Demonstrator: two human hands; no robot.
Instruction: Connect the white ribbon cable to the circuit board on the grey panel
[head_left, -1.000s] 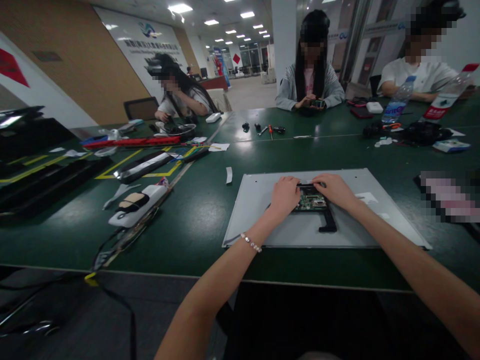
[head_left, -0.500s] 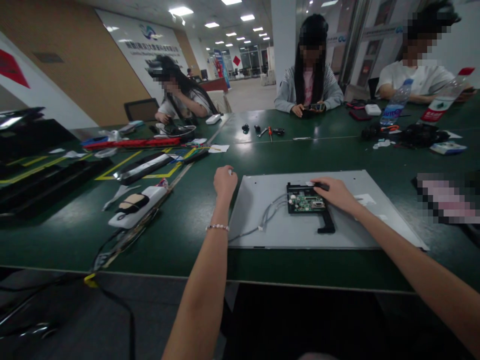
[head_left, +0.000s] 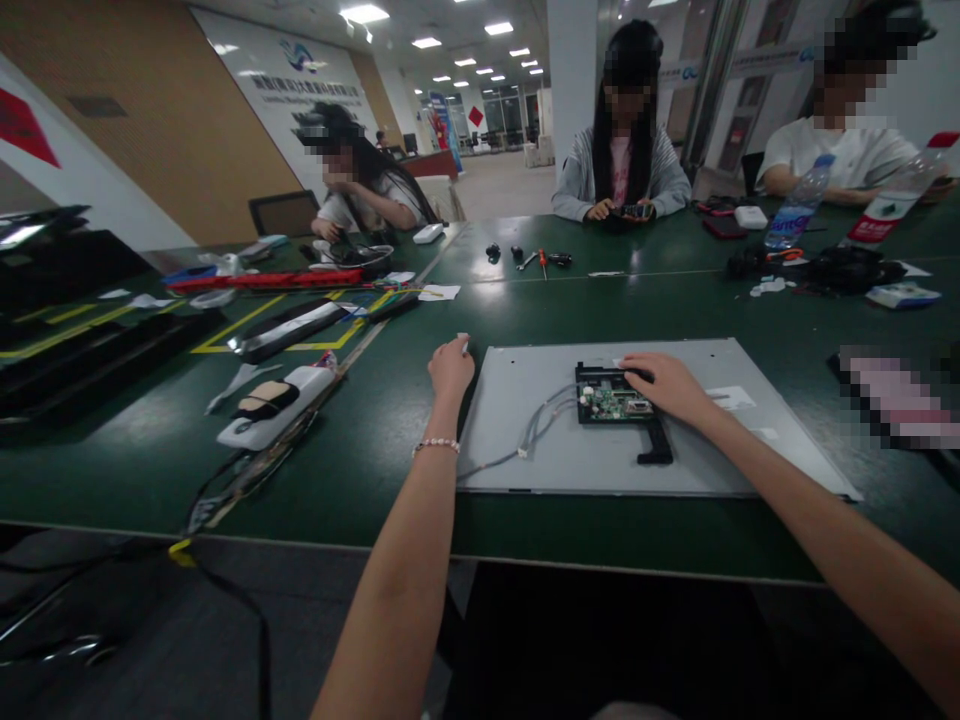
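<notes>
The left hand (head_left: 450, 372) is half curled by a white scrap (head_left: 464, 343), grip unclear; the right hand (head_left: 664, 383), fingers bent, touches the board (head_left: 611, 400), right of centre, hold uncertain; beneath lies a panel (head_left: 514, 385); bottles (head_left: 799, 212) stand upper right.

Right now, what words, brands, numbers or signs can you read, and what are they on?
Wall sign: ending seems to read "有限公司"; the rest, including the smaller line below, is too blurred.
Blue-capped bottle: label lettering too blurred.
Red-capped bottle: white lettering too blurred.
Circuit board, grey panel: no text can be made out.
</notes>
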